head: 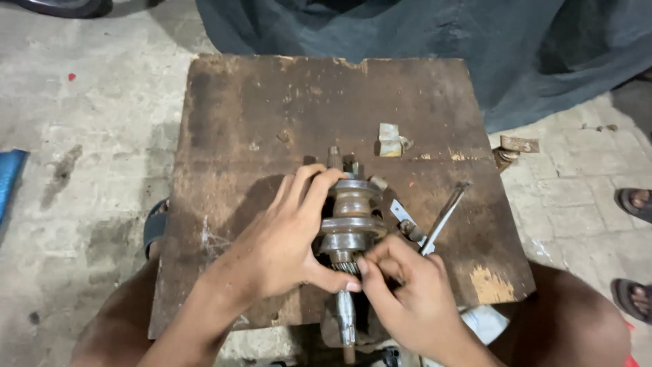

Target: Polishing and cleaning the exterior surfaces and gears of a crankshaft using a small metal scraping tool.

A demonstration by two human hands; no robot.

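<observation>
Item 1: crankshaft assy [351, 224], metal, greasy, w/ two round webs and a toothed shaft end. Lies centre-low in frame on a worn wooden board [272, 115], long axis running top to bottom, lower shaft end overhanging the board's near edge.

Item 2: left hand [282, 248], centre-left of frame. Fingers curled over the upper web, thumb pressed at the toothed shaft end; grasping the crankshaft assy.

Item 3: right hand [407, 292], lower centre-right. Fingers bunched at the toothed end, pinching a slim metal tool [445, 216] that angles up-right over the board.

Item 4: small metal bracket [390, 141], upper-centre of board, well apart from hands.

Item 5: dark tarp [421, 41], top of frame, beyond board.

Item 6: sandalled feet [635, 200], right edge, on concrete floor [81, 149]; another person's.
</observation>
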